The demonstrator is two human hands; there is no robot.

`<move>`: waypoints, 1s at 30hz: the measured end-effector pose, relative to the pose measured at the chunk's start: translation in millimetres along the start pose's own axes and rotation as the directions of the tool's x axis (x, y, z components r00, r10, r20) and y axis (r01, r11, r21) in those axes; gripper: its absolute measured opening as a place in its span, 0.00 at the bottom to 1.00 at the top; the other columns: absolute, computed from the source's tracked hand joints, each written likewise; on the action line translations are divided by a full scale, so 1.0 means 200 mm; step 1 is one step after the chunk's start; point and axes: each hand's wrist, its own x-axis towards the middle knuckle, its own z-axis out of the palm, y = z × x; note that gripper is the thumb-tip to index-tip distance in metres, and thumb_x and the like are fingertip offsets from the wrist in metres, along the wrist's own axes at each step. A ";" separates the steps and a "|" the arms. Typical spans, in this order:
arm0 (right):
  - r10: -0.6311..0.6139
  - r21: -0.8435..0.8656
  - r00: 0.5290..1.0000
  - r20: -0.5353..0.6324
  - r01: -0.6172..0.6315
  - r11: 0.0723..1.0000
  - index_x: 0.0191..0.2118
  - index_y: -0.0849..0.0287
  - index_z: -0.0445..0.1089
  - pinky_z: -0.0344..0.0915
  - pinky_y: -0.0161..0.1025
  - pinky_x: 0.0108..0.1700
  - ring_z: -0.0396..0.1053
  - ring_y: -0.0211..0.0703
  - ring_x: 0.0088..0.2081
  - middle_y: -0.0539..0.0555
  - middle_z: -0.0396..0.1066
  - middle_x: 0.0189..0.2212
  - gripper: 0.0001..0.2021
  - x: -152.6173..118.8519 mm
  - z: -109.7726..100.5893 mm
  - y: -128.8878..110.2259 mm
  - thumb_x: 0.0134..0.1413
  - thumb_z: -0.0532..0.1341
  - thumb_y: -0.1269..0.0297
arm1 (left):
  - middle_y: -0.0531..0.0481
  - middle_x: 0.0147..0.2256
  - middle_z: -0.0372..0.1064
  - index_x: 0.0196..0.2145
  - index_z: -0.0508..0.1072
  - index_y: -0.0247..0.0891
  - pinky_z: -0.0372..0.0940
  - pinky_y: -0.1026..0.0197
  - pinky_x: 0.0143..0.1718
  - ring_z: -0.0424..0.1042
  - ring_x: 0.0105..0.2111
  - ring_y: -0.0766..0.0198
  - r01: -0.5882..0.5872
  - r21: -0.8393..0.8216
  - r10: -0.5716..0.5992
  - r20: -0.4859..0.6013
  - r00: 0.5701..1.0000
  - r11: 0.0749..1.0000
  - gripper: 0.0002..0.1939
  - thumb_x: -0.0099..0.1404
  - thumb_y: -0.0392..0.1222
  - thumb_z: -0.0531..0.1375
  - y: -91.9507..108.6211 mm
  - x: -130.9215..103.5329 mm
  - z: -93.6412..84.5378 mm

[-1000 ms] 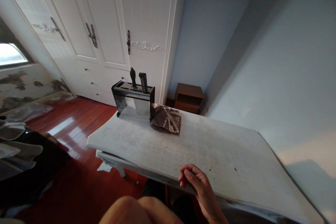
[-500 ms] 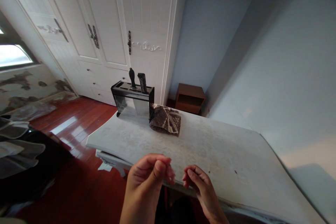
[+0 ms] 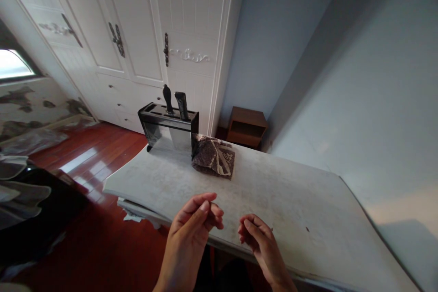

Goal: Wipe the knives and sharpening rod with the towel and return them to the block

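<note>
My left hand [image 3: 193, 226] hovers over the front edge of the white table [image 3: 284, 182], its fingers loosely bent and somewhat apart, holding nothing I can see. To its right my right hand [image 3: 260, 242] is loosely closed, thumb by the curled index finger, and no object shows in it. Beyond both hands lies a folded brown patterned cloth [image 3: 215, 159]. It touches or nearly touches a black knife block [image 3: 168, 123] with clear sides. Two black-handled tools stand in the block's slots: a rounded handle [image 3: 167, 98] and a wider, flatter handle [image 3: 181, 105].
A white wardrobe [image 3: 133, 23] stands behind the table, and a small brown cabinet [image 3: 247, 123] sits by the far wall. The pale wall [image 3: 386, 146] runs along the right side. At left, whitish fabric [image 3: 23, 200] lies over something dark above the red wooden floor [image 3: 112, 146].
My left hand's fingers have spread apart slightly, and its thumb has shifted. My right hand looks nearly the same. The view has shifted a little; knife block and cloth stay on the table.
</note>
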 end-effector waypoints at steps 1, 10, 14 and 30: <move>-0.016 -0.053 1.000 0.012 0.016 0.998 0.35 0.59 0.73 0.65 0.36 0.35 0.68 0.38 0.30 0.51 0.72 0.28 0.17 0.01 0.00 0.00 0.50 0.67 0.49 | 0.47 0.26 0.73 0.36 0.80 0.33 0.66 0.65 0.30 0.70 0.26 0.66 0.013 0.012 -0.013 -0.013 1.000 1.000 0.15 0.51 0.42 0.71 -0.01 0.02 -0.02; -0.295 -0.638 0.899 0.324 0.438 0.633 0.49 0.55 0.70 0.68 0.43 0.46 0.72 0.47 0.43 0.57 0.74 0.43 0.15 0.27 0.07 -0.22 0.59 0.60 0.57 | 0.43 0.32 0.77 0.37 0.80 0.33 0.67 0.64 0.33 0.72 0.30 0.63 -0.130 0.182 0.159 -0.157 0.975 0.975 0.18 0.50 0.46 0.70 -0.03 0.23 -0.21; -0.429 -0.691 0.795 0.429 0.595 0.411 0.53 0.53 0.67 0.68 0.47 0.50 0.69 0.49 0.50 0.58 0.70 0.49 0.18 0.54 0.16 -0.32 0.57 0.58 0.64 | 0.43 0.35 0.77 0.38 0.80 0.35 0.66 0.63 0.35 0.73 0.34 0.62 -0.228 0.295 0.275 -0.132 0.952 0.928 0.17 0.55 0.49 0.68 -0.01 0.31 -0.20; -0.181 -0.742 0.726 0.663 0.669 -0.032 0.69 0.54 0.49 0.38 0.61 0.68 0.40 0.58 0.70 0.63 0.46 0.69 0.35 1.05 0.13 -0.17 0.62 0.55 0.45 | 0.46 0.33 0.76 0.36 0.79 0.36 0.65 0.63 0.35 0.72 0.32 0.63 -0.562 0.522 0.646 0.028 0.763 0.641 0.13 0.58 0.48 0.65 0.35 0.54 -0.08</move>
